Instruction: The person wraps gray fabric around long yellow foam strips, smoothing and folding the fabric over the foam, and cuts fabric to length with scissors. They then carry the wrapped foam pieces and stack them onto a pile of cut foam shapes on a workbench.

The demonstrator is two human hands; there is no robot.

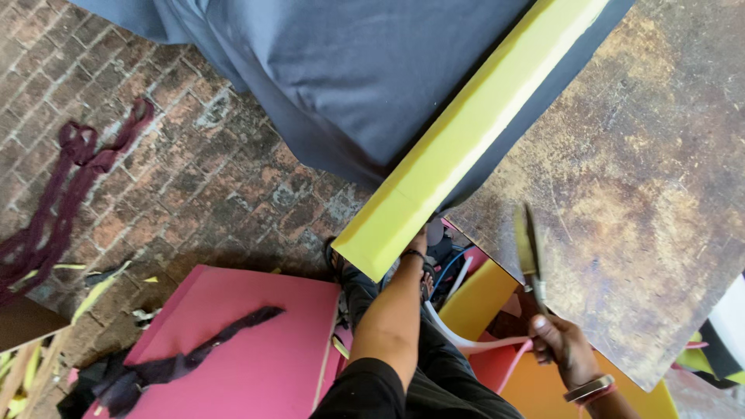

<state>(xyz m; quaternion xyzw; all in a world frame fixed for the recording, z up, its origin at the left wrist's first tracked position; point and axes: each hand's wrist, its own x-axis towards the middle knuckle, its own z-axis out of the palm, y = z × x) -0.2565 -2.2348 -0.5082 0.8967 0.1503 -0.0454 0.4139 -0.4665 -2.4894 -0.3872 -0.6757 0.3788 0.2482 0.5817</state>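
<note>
Scissors (530, 250) were clasped in the right hand (560, 338) over the worn table (644, 194); the yellow foam strip (458, 140) (uncut, on grey cloth (349, 77)) was steadied underneath by the left hand (419, 237), grip hidden.

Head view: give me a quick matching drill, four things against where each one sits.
Things:
1. yellow foam strip
2. scissors
3. pink foam sheet
4. maroon cloth strips

Places:
A. on the brick floor, far left
B. over the grey fabric along the table edge
C. in the right hand
D. low on the floor, dark cloth scrap on top

Pairs: 1-B, 2-C, 3-D, 4-A
</note>
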